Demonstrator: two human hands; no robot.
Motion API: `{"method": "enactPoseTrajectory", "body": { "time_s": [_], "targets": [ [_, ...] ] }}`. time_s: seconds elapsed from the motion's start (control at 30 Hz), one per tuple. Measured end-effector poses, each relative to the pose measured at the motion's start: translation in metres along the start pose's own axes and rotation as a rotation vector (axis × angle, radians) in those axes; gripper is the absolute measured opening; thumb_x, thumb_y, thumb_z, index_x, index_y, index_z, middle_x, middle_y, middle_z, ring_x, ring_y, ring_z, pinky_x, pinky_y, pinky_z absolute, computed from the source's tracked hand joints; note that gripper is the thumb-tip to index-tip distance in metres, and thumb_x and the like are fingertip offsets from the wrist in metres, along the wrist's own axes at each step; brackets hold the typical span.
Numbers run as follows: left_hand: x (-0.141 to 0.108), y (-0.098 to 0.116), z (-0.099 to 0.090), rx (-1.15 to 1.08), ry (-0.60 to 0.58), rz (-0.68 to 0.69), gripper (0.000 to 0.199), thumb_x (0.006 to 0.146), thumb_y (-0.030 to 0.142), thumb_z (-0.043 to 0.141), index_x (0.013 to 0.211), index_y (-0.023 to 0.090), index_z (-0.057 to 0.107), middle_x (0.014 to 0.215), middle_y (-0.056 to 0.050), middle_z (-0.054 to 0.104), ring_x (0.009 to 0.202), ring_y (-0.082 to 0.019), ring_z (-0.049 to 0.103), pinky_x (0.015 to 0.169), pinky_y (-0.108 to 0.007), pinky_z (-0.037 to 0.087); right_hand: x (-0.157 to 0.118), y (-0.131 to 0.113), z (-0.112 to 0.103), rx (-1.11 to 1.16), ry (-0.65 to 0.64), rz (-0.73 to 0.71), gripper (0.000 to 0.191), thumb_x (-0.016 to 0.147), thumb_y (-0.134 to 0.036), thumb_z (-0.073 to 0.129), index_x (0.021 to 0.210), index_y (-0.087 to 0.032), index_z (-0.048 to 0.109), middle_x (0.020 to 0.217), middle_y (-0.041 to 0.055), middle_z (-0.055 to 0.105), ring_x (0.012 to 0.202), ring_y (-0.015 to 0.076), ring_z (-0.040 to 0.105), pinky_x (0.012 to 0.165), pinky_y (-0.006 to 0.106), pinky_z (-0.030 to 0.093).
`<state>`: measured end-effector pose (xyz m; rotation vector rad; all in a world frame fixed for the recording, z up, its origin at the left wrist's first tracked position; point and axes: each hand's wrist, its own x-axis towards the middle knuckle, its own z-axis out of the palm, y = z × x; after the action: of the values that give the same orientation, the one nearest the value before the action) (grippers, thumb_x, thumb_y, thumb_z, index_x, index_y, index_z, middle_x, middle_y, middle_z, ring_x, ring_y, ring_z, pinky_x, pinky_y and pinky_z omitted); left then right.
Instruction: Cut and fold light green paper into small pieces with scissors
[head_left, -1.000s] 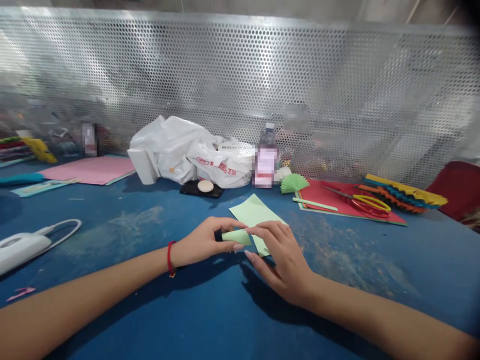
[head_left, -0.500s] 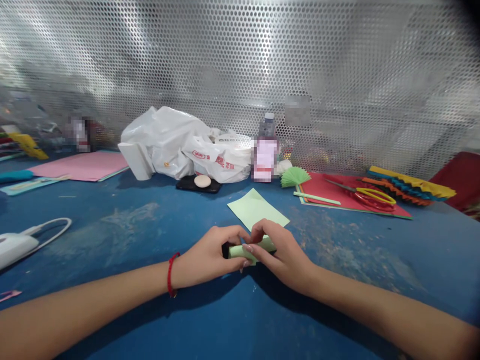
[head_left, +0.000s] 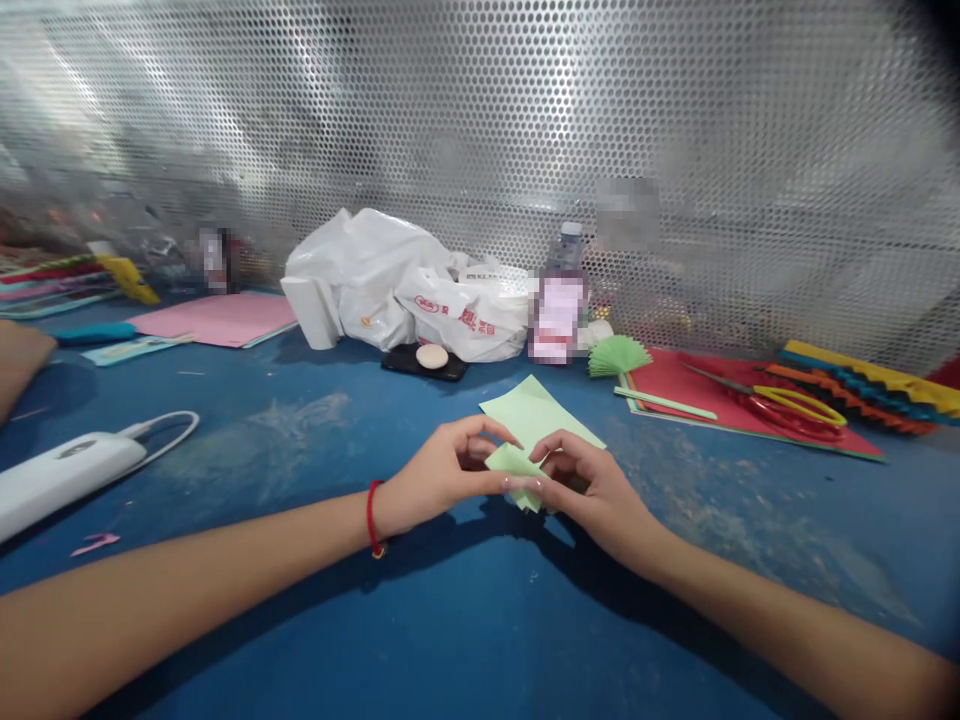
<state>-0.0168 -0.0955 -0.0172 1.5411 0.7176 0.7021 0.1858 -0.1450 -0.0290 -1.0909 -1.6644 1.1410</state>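
From the head view, both hands meet over the blue table (head_left: 225,440), just in front of the flat light-green sheet (head_left: 536,412). The left hand (head_left: 442,475) and the right hand (head_left: 592,485) each pinch a small piece of green paper (head_left: 516,465) between thumb and fingertips; the fingers are narrow, closed on the paper from opposite sides. The piece is lifted slightly off the table, probably so that both hands can work its edges freely, and it sits touching the near corner of the green sheet. A red cord circles the left wrist.

Beyond the green sheet lie a dark phone (head_left: 420,362) with a pale round thing on it, a white plastic bag (head_left: 397,290) and a bottle (head_left: 559,310). To the right of the sheet are a small green paper fan (head_left: 616,355), a red sheet (head_left: 742,410) carrying scissors (head_left: 780,405) and a green strip, and zigzag-folded coloured papers (head_left: 870,385). Well to the left of the sheet rest a white device with a cable (head_left: 67,475) and a pink sheet (head_left: 221,318). Nothing lies between the hands and the sheet; a perforated metal screen (head_left: 480,120) closes off the far side.
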Motion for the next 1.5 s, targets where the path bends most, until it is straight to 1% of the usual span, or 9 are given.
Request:
{"method": "enactPoseTrajectory", "body": {
  "time_s": [0.1, 0.23, 0.47, 0.77, 1.0, 1.13, 1.33, 1.4, 1.5],
  "targets": [
    [0.001, 0.004, 0.0, -0.109, 0.027, -0.026, 0.03, 0.07, 0.024, 0.082, 0.087, 0.013, 0.06, 0.082, -0.004, 0.073, 0.073, -0.011, 0.066, 0.07, -0.021, 0.049, -0.002, -0.002, 0.0, -0.081, 0.032, -0.044, 0.021, 0.088, -0.038, 0.066, 0.092, -0.02, 0.056, 0.07, -0.0035, 0.057, 0.061, 0.011, 0.049, 0.057, 0.024, 0.038],
    [0.001, 0.006, 0.001, -0.088, -0.005, -0.005, 0.021, 0.073, 0.023, 0.08, 0.078, 0.01, 0.065, 0.077, -0.004, 0.073, 0.069, -0.01, 0.065, 0.067, -0.02, 0.048, -0.005, -0.008, -0.001, -0.158, 0.023, -0.097, 0.018, 0.089, -0.035, 0.064, 0.086, -0.019, 0.057, 0.073, -0.0031, 0.056, 0.063, 0.0103, 0.049, 0.057, 0.023, 0.038],
    [-0.001, 0.001, 0.0, 0.079, -0.06, 0.029, 0.019, 0.077, 0.028, 0.077, 0.075, 0.01, 0.069, 0.067, -0.002, 0.07, 0.059, -0.009, 0.06, 0.056, -0.018, 0.044, -0.006, -0.01, -0.001, -0.206, 0.036, -0.127, 0.023, 0.093, -0.038, 0.057, 0.081, -0.018, 0.059, 0.069, -0.0023, 0.053, 0.062, 0.0113, 0.046, 0.056, 0.023, 0.037],
    [-0.001, 0.003, -0.001, 0.173, -0.106, 0.042, 0.018, 0.08, 0.028, 0.073, 0.082, 0.01, 0.075, 0.075, -0.005, 0.075, 0.067, -0.012, 0.066, 0.063, -0.02, 0.05, -0.003, -0.006, 0.0, -0.166, 0.054, -0.082, 0.026, 0.09, -0.039, 0.062, 0.075, -0.018, 0.056, 0.066, -0.0027, 0.052, 0.06, 0.0106, 0.044, 0.054, 0.022, 0.035],
    [-0.002, 0.001, 0.002, 0.154, -0.045, 0.026, 0.025, 0.073, 0.033, 0.08, 0.079, 0.009, 0.074, 0.073, -0.007, 0.075, 0.064, -0.013, 0.066, 0.061, -0.021, 0.051, -0.003, -0.005, -0.001, -0.156, 0.041, -0.081, 0.025, 0.09, -0.036, 0.061, 0.074, -0.018, 0.059, 0.067, -0.0021, 0.054, 0.06, 0.0108, 0.044, 0.054, 0.022, 0.035],
    [-0.003, 0.0, 0.003, 0.173, 0.079, 0.04, 0.028, 0.07, 0.035, 0.082, 0.078, 0.009, 0.072, 0.072, -0.007, 0.074, 0.061, -0.012, 0.065, 0.058, -0.02, 0.049, -0.002, -0.004, -0.002, -0.196, 0.069, -0.097, 0.024, 0.091, -0.035, 0.059, 0.075, -0.018, 0.059, 0.066, -0.0024, 0.054, 0.06, 0.0109, 0.044, 0.054, 0.023, 0.035],
    [-0.004, 0.0, 0.001, 0.233, 0.187, 0.162, 0.025, 0.07, 0.033, 0.082, 0.077, 0.011, 0.072, 0.071, -0.005, 0.073, 0.063, -0.012, 0.065, 0.061, -0.021, 0.052, -0.004, -0.003, -0.003, -0.244, 0.094, -0.135, 0.023, 0.092, -0.033, 0.058, 0.074, -0.019, 0.059, 0.065, -0.0025, 0.055, 0.059, 0.0111, 0.046, 0.054, 0.023, 0.036],
    [-0.004, 0.0, 0.001, 0.232, 0.169, 0.21, 0.024, 0.069, 0.031, 0.083, 0.079, 0.011, 0.072, 0.073, -0.004, 0.074, 0.066, -0.013, 0.066, 0.064, -0.021, 0.054, -0.005, -0.004, -0.003, -0.267, 0.136, -0.168, 0.023, 0.092, -0.033, 0.06, 0.074, -0.019, 0.061, 0.065, -0.0022, 0.056, 0.059, 0.0114, 0.047, 0.056, 0.024, 0.037],
    [-0.004, 0.001, 0.002, 0.267, 0.047, 0.197, 0.022, 0.07, 0.029, 0.082, 0.078, 0.011, 0.073, 0.07, -0.003, 0.073, 0.063, -0.012, 0.065, 0.06, -0.02, 0.052, -0.006, -0.006, -0.003, -0.289, 0.153, -0.186, 0.023, 0.092, -0.035, 0.061, 0.075, -0.019, 0.063, 0.065, -0.0016, 0.059, 0.059, 0.0118, 0.048, 0.057, 0.024, 0.039]
  ]
}}
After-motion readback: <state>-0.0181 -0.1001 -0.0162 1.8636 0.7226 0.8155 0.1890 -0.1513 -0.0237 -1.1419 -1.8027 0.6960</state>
